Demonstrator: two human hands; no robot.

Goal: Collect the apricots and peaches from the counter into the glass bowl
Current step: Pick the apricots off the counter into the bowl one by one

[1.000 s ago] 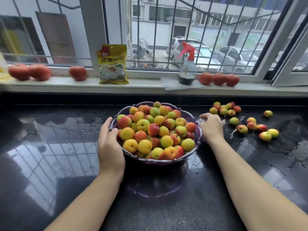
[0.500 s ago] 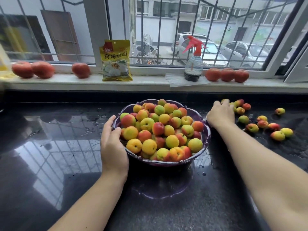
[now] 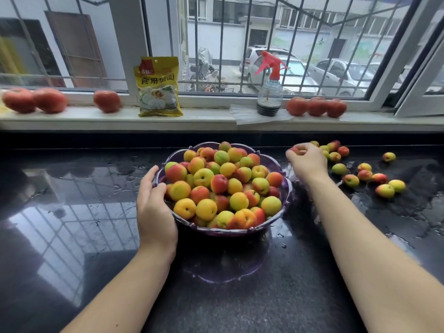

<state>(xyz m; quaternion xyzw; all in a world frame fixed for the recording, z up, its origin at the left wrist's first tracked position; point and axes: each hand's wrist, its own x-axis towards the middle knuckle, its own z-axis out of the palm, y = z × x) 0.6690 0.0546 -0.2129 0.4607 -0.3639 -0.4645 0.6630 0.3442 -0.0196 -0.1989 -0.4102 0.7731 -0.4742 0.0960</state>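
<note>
A purple-tinted glass bowl (image 3: pixel 286 188) stands mid-counter, heaped with yellow, green and red apricots (image 3: pixel 223 186). My left hand (image 3: pixel 153 207) grips the bowl's left rim, thumb over the edge. My right hand (image 3: pixel 307 162) hovers just right of the bowl, its fingertips pinching a small reddish apricot (image 3: pixel 296 150). Several loose apricots (image 3: pixel 360 174) lie on the wet black counter (image 3: pixel 72 212) to the right. Larger red peaches sit on the window sill, three at the left (image 3: pixel 48 100) and three at the right (image 3: pixel 317 106).
On the white sill (image 3: pixel 204 121) stand a yellow food packet (image 3: pixel 158 88) and a spray bottle (image 3: pixel 269 92) with a red trigger head on a paper sheet. Barred windows rise behind. Water patches cover the counter around the loose fruit.
My right hand reached right from the bowl's rim to the loose pile, picked up an apricot and now has drawn back toward the bowl. My left hand stayed on the rim.
</note>
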